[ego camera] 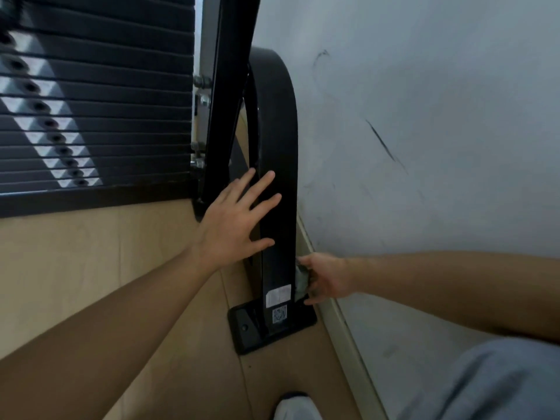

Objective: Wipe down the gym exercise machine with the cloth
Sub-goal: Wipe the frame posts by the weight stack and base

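Note:
The gym machine's black curved frame leg (277, 140) runs down to a black foot plate (245, 328) on the floor, with white stickers low on the leg. My left hand (235, 219) lies flat with spread fingers against the left side of the leg. My right hand (325, 278) grips a small grey cloth (302, 281) and presses it on the right side of the leg, just above the foot plate. Most of the cloth is hidden behind the leg and my fingers.
The black weight stack (91, 110) with its row of pin holes fills the upper left. A scuffed white wall (424, 131) and its skirting board (342, 322) stand close on the right. The floor is tan wood (91, 268). My shoe (295, 407) shows at the bottom edge.

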`<control>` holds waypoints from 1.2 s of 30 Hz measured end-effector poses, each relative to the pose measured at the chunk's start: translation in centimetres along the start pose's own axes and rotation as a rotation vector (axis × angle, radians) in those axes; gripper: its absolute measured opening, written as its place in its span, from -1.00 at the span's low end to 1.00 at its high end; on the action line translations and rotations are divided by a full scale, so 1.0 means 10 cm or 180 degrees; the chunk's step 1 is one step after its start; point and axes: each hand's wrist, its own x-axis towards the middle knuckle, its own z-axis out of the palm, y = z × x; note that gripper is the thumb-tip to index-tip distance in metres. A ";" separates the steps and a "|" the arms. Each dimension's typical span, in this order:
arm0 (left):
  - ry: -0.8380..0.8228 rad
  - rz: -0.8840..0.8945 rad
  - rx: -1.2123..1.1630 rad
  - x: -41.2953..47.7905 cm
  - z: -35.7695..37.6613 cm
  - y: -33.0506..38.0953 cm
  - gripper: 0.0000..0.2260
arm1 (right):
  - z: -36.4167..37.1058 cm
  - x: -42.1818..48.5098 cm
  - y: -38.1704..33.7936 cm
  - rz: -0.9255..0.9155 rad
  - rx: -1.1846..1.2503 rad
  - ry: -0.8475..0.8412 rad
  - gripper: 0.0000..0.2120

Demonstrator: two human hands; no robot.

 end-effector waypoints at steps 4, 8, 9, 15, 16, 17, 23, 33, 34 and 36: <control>0.0001 -0.0126 -0.0182 0.02 -0.06 0.07 -0.22 | -0.03 -0.20 -0.41 -0.0475 0.0390 0.0231 -0.77; 0.0307 -0.0356 -0.0857 0.03 -0.14 0.13 -0.35 | 0.00 -0.52 -0.91 -0.1318 0.0707 0.0380 -0.81; 0.0457 -0.0621 -0.1129 0.03 -0.15 0.15 -0.35 | 0.01 -0.59 -1.02 -0.1566 0.0776 0.0382 -0.82; 0.0567 -0.2148 -0.2645 0.13 -0.20 0.26 -0.21 | 0.05 -0.67 -1.17 -0.2160 0.0698 0.0507 -0.83; 0.0587 -0.2190 -0.2713 0.13 -0.20 0.27 -0.24 | 0.05 -0.63 -1.08 -0.2027 0.0602 0.0483 -0.83; 0.0616 -0.2221 -0.2773 0.13 -0.19 0.26 -0.26 | 0.05 -0.60 -0.97 -0.1836 0.0489 0.0432 -0.82; 0.0642 -0.2269 -0.3029 0.10 -0.17 0.24 -0.32 | 0.06 -0.65 -0.86 -0.1436 0.0347 0.0471 -0.86; 0.0469 -0.2350 -0.3056 0.08 -0.21 0.16 -0.48 | 0.31 -1.04 -1.48 -0.4908 -0.1913 0.2157 -0.67; 0.0442 -0.2362 -0.3045 0.07 -0.23 0.13 -0.53 | 0.33 -1.00 -1.41 -0.5133 -0.2398 0.2175 -0.67; 0.0391 -0.2379 -0.2966 0.06 -0.25 0.05 -0.64 | 0.35 -0.89 -1.23 -0.5487 -0.3277 0.2157 -0.70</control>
